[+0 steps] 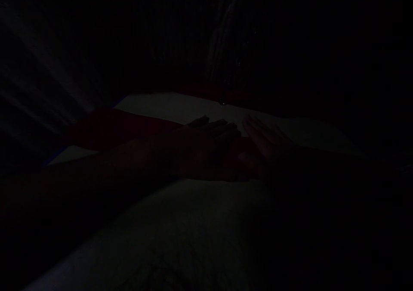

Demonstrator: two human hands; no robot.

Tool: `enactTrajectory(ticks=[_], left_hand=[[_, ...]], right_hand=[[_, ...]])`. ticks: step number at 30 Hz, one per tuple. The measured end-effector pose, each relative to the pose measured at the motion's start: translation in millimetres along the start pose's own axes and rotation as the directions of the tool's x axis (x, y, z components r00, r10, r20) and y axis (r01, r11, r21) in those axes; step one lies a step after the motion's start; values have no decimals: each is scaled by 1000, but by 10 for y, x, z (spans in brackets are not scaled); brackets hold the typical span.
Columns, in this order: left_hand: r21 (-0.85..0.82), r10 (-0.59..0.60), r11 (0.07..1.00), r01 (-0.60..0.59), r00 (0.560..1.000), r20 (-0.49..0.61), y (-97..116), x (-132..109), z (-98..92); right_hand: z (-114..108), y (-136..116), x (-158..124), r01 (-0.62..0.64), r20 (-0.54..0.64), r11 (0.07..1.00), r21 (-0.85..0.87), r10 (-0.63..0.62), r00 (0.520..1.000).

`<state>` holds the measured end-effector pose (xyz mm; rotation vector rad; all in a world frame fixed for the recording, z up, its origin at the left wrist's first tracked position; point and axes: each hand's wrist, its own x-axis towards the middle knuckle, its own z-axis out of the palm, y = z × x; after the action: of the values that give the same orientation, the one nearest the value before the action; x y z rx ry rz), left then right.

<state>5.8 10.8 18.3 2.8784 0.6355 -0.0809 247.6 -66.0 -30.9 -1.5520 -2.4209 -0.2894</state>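
Left hand (206,142) and right hand (263,142) spread over red cloth (119,127) in near darkness

My feed is very dim, but I can make out the red cloth lying as a long strip across a pale surface (151,103), running from the left side to between my hands. My left hand is flat, palm down over the strip, its fingers straight and pointing right, gripping nothing. My right hand faces it, just beside, also unclenched, fingers extended and thumb apart; I cannot tell whether it presses the cloth. Beyond my fingers, a small shiny object (222,101) sits near the far edge, too dark to identify. Pale folds (41,54) hang at the left, and a blue edge (119,100) borders the pale surface.
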Motion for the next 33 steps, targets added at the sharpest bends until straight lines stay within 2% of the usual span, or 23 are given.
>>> enactTrajectory(ticks=[2,7,12,17,20,23,28,33], left_hand=[[-9,9,1000,-9,1000,1,-6,-12,-7],[-11,-6,1000,6,1000,16,8,-28,-43],[-29,2,1000,0,998,64,45,-48,-116],[-66,5,998,0,997,76,55,-69,-144],[-69,1,998,4,997,71,51,-69,-139],[-64,7,998,-3,998,59,42,-68,-131],[-61,9,998,-5,998,63,34,-68,-126],[-38,2,999,0,998,55,34,-60,-116]], right_hand=[[15,35,2,-14,31,1000,6,13,999],[2,-10,10,-56,21,998,36,55,998],[30,-52,9,-27,-17,999,18,28,999],[-5,-140,23,-56,-75,998,-1,56,996],[-85,-213,31,-43,-18,999,-4,43,999],[-127,-271,38,-99,31,995,14,99,995],[-52,-303,43,-109,-98,994,14,110,989],[-30,-309,40,-111,-89,994,19,113,990]])
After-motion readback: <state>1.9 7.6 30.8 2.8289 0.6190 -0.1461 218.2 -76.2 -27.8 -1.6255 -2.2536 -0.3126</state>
